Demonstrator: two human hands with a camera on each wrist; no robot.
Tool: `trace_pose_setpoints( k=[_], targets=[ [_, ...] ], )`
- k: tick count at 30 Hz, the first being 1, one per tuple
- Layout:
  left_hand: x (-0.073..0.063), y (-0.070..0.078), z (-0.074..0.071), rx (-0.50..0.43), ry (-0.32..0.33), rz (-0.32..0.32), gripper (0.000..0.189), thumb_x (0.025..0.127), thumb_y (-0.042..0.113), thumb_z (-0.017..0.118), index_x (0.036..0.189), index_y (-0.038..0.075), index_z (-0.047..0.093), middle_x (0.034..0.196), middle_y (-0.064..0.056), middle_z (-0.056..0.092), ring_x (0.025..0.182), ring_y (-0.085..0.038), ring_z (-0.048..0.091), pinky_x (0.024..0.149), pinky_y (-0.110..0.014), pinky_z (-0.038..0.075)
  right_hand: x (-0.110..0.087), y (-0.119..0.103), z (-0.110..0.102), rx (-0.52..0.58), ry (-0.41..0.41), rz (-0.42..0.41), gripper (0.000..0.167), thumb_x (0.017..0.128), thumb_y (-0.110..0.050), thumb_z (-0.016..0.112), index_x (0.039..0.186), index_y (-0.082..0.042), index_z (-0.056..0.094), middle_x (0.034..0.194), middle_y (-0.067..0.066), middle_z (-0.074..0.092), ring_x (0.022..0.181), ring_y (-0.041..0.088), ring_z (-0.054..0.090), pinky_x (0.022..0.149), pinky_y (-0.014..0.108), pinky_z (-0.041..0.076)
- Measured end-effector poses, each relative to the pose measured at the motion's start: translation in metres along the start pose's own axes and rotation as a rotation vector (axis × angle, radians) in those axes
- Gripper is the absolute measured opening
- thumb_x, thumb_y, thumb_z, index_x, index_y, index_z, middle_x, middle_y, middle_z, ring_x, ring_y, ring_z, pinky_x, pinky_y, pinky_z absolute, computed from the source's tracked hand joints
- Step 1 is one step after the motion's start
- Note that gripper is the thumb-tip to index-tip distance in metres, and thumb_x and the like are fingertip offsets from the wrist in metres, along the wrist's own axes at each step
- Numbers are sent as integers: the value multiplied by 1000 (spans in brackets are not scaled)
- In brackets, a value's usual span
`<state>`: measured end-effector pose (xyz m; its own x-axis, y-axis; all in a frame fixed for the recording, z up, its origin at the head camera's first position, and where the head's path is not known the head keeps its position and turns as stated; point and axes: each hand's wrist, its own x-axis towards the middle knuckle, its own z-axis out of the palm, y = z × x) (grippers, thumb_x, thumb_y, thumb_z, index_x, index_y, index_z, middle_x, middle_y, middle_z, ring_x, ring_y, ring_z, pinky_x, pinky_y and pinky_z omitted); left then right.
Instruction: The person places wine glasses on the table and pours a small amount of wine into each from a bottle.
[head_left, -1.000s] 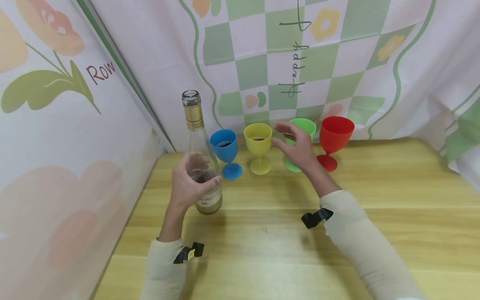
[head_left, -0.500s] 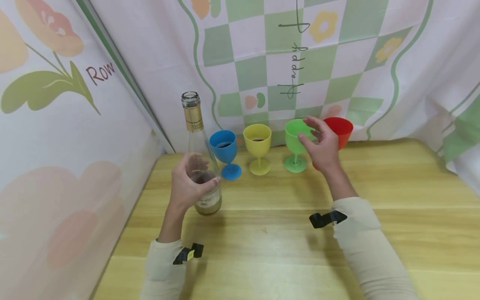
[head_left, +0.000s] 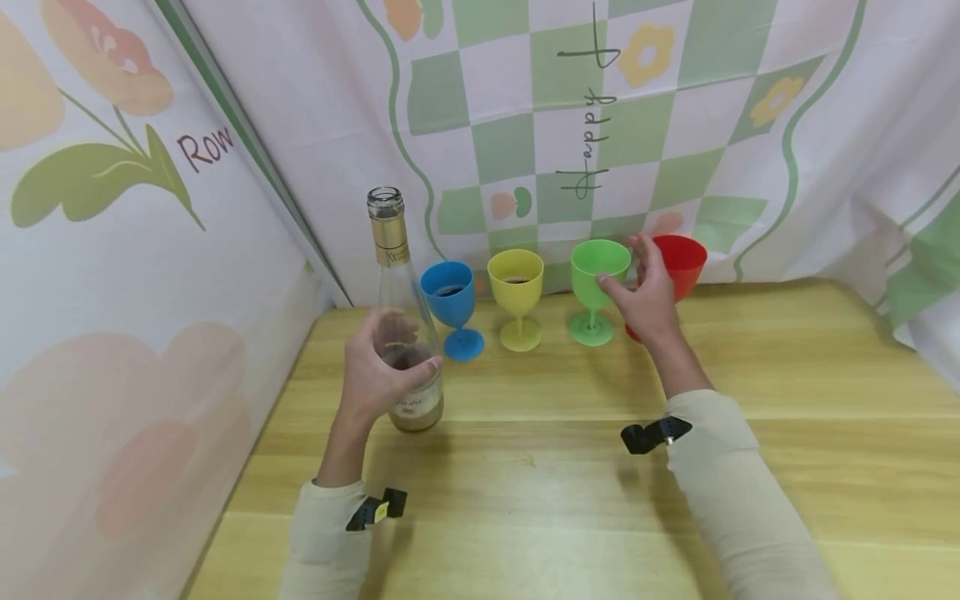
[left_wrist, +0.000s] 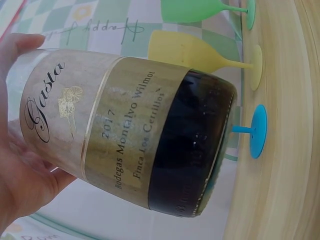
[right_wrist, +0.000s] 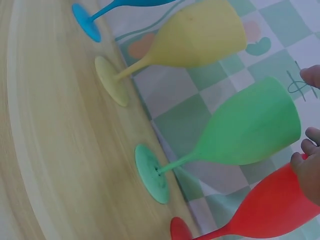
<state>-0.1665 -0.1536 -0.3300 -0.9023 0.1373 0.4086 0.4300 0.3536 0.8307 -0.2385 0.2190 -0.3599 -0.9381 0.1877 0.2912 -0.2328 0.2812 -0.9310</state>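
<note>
My left hand (head_left: 372,371) grips a clear wine bottle (head_left: 410,333), its fingers wrapped around the body and its open neck pointing up. The label (left_wrist: 107,117) and a dark liquid at the base show in the left wrist view; whether the base touches the table I cannot tell. My right hand (head_left: 651,300) is raised beside the green goblet (head_left: 592,275), thumb at its near right side and fingers spread towards the red goblet (head_left: 686,262), which it partly hides. In the right wrist view the fingertips (right_wrist: 307,147) lie at the green goblet's rim, and contact is unclear.
A blue goblet (head_left: 450,304) and a yellow goblet (head_left: 517,287), both with dark liquid inside, stand left of the green one. The wooden table (head_left: 525,483) ends at a patterned curtain (head_left: 502,150) behind the goblets. Another printed cloth (head_left: 135,333) hangs at the left.
My right hand has moved right, from between the yellow and green goblets to between the green and red ones, its fingers off the green goblet's front. The left hand and bottle stay nearly still.
</note>
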Motion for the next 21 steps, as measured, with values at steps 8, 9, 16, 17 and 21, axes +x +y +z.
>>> trace_pose_setpoints(
  k=[8, 9, 16, 17, 21],
  targets=[
    [0, -1, 0, 6, -1, 7, 62, 71, 9, 86, 125, 3, 56, 112, -20, 71, 106, -33, 68, 93, -55, 58, 8, 4, 3, -37, -51, 12, 92, 93, -16, 67, 163, -7, 8, 172, 15, 15, 160, 33, 13, 129, 50, 16],
    [0, -1, 0, 6, -1, 8, 62, 71, 9, 86, 125, 3, 56, 112, -20, 71, 106, -33, 68, 93, -55, 58, 8, 4, 3, -43, -58, 14, 93, 93, -17, 67, 163, -7, 7, 172, 14, 14, 160, 33, 12, 129, 51, 16],
    [0, -1, -1, 21, 0, 11, 62, 71, 11, 87, 124, 3, 57, 112, -19, 71, 105, -33, 68, 93, -55, 57, 11, 10, 9, -93, -67, 37, 104, 91, -30, 73, 164, -11, 2, 172, 12, 12, 158, 34, 17, 128, 55, 19],
    [0, 0, -1, 21, -1, 10, 62, 71, 11, 87, 124, 3, 57, 112, -19, 71, 105, -33, 69, 93, -55, 57, 12, 12, 11, -98, -55, 31, 104, 89, -31, 75, 163, -11, 4, 171, 14, 16, 156, 34, 21, 127, 55, 21],
    [0, 0, -1, 22, -2, 8, 61, 71, 11, 87, 124, 4, 57, 112, -18, 71, 105, -32, 68, 93, -55, 57, 17, 20, 16, -82, -17, 13, 105, 86, -30, 79, 162, -10, 8, 165, 17, 29, 148, 36, 35, 123, 54, 30]
  ],
)
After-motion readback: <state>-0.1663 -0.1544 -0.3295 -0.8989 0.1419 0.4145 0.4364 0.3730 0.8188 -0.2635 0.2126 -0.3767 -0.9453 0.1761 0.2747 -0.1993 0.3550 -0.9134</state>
